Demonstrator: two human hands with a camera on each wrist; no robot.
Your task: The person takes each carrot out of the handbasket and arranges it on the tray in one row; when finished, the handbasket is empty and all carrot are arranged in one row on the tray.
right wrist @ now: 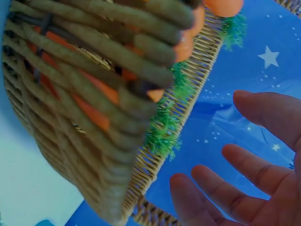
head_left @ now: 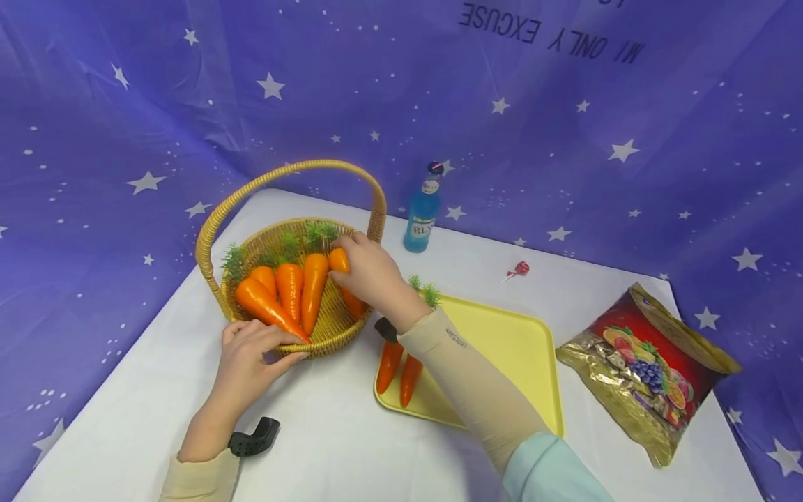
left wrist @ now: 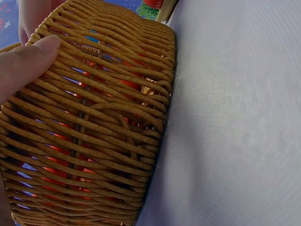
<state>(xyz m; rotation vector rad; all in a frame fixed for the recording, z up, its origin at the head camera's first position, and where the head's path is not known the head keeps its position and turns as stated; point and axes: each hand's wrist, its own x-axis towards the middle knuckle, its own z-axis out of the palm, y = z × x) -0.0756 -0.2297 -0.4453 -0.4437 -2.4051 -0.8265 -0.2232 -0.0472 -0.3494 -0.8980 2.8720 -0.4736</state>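
Carrots [head_left: 314, 293] lie in the basket [head_left: 337, 342], left of centre in the head view, leafy ends at the far rim, presumably propped by its sloping wall. At the near rim, the left hand [head_left: 251, 359] grips the wicker, thumb outside, likely to steady it. The right hand [head_left: 373, 275] is by the rightmost carrot [head_left: 339, 261]; in the right wrist view its fingers stand apart, clamped on nothing. Right of centre, two more carrots [head_left: 389, 366] rest on the tray [head_left: 508, 348], whose raised edge probably stops them rolling onto the counter [head_left: 332, 439].
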